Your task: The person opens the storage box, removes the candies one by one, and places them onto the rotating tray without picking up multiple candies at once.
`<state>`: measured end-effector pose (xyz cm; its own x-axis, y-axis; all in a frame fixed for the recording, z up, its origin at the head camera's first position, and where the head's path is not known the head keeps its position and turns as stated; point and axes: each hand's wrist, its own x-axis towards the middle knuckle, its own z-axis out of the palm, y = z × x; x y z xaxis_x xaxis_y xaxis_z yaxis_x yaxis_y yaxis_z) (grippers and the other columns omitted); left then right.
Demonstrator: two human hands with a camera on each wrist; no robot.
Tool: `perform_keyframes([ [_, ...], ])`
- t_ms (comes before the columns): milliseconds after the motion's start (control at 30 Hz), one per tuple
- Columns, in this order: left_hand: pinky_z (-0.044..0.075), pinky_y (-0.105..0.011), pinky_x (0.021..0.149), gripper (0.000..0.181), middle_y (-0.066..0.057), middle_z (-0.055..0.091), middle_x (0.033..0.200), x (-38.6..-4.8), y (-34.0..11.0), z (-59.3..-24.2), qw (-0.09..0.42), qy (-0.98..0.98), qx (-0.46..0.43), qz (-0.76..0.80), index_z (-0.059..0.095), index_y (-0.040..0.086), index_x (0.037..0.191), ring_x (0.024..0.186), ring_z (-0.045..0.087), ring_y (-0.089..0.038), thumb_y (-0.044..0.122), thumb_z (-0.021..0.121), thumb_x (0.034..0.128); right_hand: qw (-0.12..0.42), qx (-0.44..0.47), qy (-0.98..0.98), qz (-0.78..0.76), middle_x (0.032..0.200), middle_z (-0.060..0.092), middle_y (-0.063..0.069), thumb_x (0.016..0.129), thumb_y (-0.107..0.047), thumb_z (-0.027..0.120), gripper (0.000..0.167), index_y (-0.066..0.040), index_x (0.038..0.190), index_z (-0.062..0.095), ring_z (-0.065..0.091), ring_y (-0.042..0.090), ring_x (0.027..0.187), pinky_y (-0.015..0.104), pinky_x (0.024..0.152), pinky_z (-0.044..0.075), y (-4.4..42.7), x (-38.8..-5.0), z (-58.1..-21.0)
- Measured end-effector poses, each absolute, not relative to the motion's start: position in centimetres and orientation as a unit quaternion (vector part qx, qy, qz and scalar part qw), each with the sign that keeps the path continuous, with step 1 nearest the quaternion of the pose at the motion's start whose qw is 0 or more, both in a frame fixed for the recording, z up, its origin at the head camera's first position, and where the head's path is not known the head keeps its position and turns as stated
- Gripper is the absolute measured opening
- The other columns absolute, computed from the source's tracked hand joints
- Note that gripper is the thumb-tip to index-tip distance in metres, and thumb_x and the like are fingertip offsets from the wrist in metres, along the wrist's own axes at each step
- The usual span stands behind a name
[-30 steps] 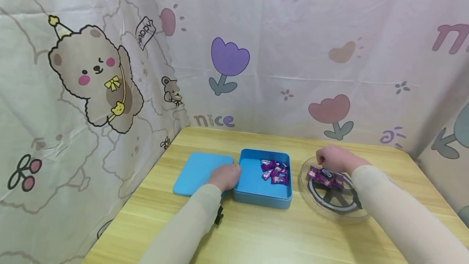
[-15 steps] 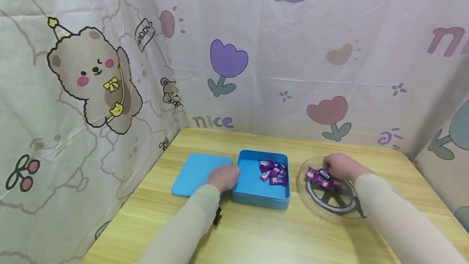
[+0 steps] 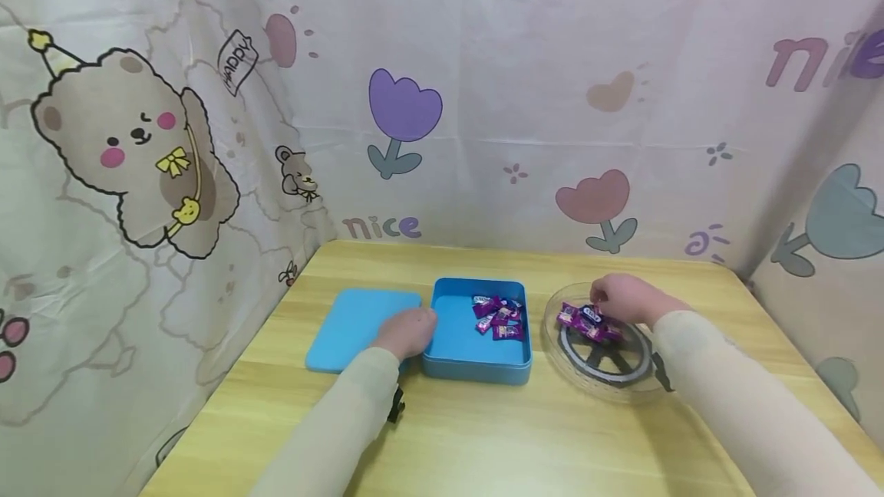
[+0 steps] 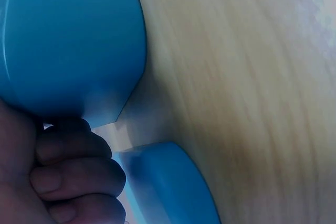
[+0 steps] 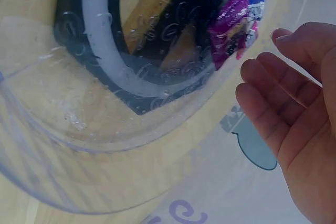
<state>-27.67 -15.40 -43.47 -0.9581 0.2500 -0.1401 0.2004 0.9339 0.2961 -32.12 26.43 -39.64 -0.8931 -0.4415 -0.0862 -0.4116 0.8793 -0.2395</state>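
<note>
Purple-wrapped candies (image 3: 589,323) lie in a clear round dish (image 3: 573,371) on the right. My right hand (image 3: 631,300) is over the dish's far side, fingertips close to the candies. In the right wrist view, the thumb and fingers (image 5: 286,85) are loosely bent and apart, with no candy visible between them. More purple candies (image 3: 499,317) lie along the right side of a square blue box (image 3: 476,371). My left hand (image 3: 406,332) grips the box's left wall near the rim; its fingers (image 4: 84,177) are curled beside the box in the left wrist view. The thumb is hidden there.
A flat blue lid (image 3: 352,330) lies left of the box, partly behind my left hand. A dark wheel-shaped piece with a grey ring (image 3: 599,371) shows through the dish. Patterned cloth (image 3: 476,98) hangs behind the wooden table (image 3: 497,436).
My right hand has lowered to the candies in the dish. The head view has shifted a little, moving the scene leftward. My left hand stays at the box.
</note>
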Motion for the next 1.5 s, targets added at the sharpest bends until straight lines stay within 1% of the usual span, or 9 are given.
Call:
perform_keyframes([
  [133, 0.040, -0.036, 0.060, 0.042, -0.006, 0.046, 0.071, -27.7, -15.8, -43.1, 0.096, 0.977, 0.091, 0.167, 0.056, 0.014, 0.085, 0.065, 0.047, -0.024, 0.029, 0.025, 0.1091, 0.066, -0.220, 0.966, -0.116, 0.093, 0.067, 0.004, 0.091, -0.008, 0.066, 0.013, -0.005, 0.103, 0.070, 0.062, 0.021, 0.084, 0.050, 0.082, 0.053, 25.8, -32.2, -38.8],
  [233, 0.039, -0.037, 0.060, 0.043, -0.006, 0.046, 0.071, -27.8, -15.9, -42.8, 0.090, 0.977, 0.079, 0.177, 0.055, 0.014, 0.084, 0.065, 0.047, -0.024, 0.031, 0.024, 0.1091, 0.061, -0.210, 0.968, -0.125, 0.097, 0.068, 0.006, 0.091, -0.006, 0.064, 0.017, -0.003, 0.107, 0.070, 0.062, 0.021, 0.083, 0.049, 0.081, 0.053, 25.2, -32.3, -38.3],
  [333, 0.040, -0.037, 0.060, 0.042, -0.006, 0.046, 0.072, -27.8, -15.9, -42.7, 0.084, 0.979, 0.089, 0.165, 0.055, 0.014, 0.084, 0.066, 0.047, -0.024, 0.029, 0.025, 0.1088, 0.061, -0.215, 0.966, -0.129, 0.098, 0.068, 0.008, 0.090, -0.005, 0.062, 0.019, -0.003, 0.108, 0.070, 0.061, 0.022, 0.084, 0.050, 0.082, 0.053, 24.6, -32.3, -38.3],
  [600, 0.041, -0.037, 0.061, 0.037, -0.006, 0.048, 0.072, -27.4, -15.8, -43.3, 0.083, 0.979, 0.110, 0.150, 0.055, 0.015, 0.085, 0.067, 0.049, -0.024, 0.024, 0.028, 0.1087, 0.067, -0.214, 0.965, -0.134, 0.105, 0.068, 0.003, 0.094, -0.010, 0.061, 0.019, -0.011, 0.110, 0.070, 0.062, 0.022, 0.093, 0.051, 0.092, 0.051, 21.5, -32.2, -38.4],
  [767, 0.040, -0.037, 0.058, 0.043, -0.007, 0.046, 0.070, -27.2, -15.9, -43.2, 0.084, 0.977, 0.080, 0.180, 0.053, 0.013, 0.078, 0.063, 0.047, -0.025, 0.028, 0.025, 0.1080, 0.053, -0.235, 0.962, -0.131, 0.107, 0.069, 0.006, 0.090, -0.008, 0.059, 0.023, -0.011, 0.110, 0.070, 0.063, 0.024, 0.096, 0.050, 0.091, 0.051, 18.8, -32.8, -37.0],
  [900, 0.040, -0.037, 0.059, 0.048, -0.007, 0.045, 0.070, -27.3, -15.8, -43.3, 0.086, 0.976, 0.067, 0.190, 0.052, 0.013, 0.075, 0.063, 0.048, -0.025, 0.031, 0.023, 0.1083, 0.066, -0.231, 0.962, -0.131, 0.109, 0.068, 0.005, 0.093, -0.010, 0.060, 0.022, -0.012, 0.113, 0.071, 0.062, 0.023, 0.097, 0.047, 0.091, 0.052, 16.9, -32.9, -36.1],
  [1033, 0.041, -0.037, 0.059, 0.049, -0.007, 0.045, 0.069, -27.4, -15.6, -43.5, 0.087, 0.976, 0.061, 0.192, 0.052, 0.013, 0.073, 0.063, 0.048, -0.025, 0.032, 0.024, 0.1084, 0.081, -0.228, 0.961, -0.136, 0.107, 0.067, 0.004, 0.096, -0.012, 0.062, 0.022, -0.010, 0.117, 0.070, 0.059, 0.023, 0.094, 0.045, 0.089, 0.053, 15.1, -33.0, -35.9],
  [1200, 0.040, -0.036, 0.059, 0.046, -0.006, 0.044, 0.070, -27.4, -15.7, -43.5, 0.086, 0.978, 0.074, 0.177, 0.053, 0.014, 0.078, 0.065, 0.048, -0.024, 0.031, 0.024, 0.1087, 0.077, -0.224, 0.963, -0.131, 0.102, 0.065, 0.002, 0.097, -0.015, 0.063, 0.022, -0.011, 0.117, 0.071, 0.059, 0.022, 0.092, 0.043, 0.088, 0.053, 12.7, -33.2, -35.7],
  [1500, 0.043, -0.038, 0.064, 0.041, -0.007, 0.049, 0.074, -27.7, -15.8, -44.0, 0.077, 0.980, 0.095, 0.155, 0.054, 0.015, 0.083, 0.069, 0.049, -0.024, 0.029, 0.025, 0.1084, 0.088, -0.223, 0.965, -0.105, 0.111, 0.068, 0.003, 0.096, -0.016, 0.061, 0.024, -0.013, 0.117, 0.072, 0.062, 0.022, 0.096, 0.044, 0.090, 0.053, 9.2, -33.8, -35.6],
])
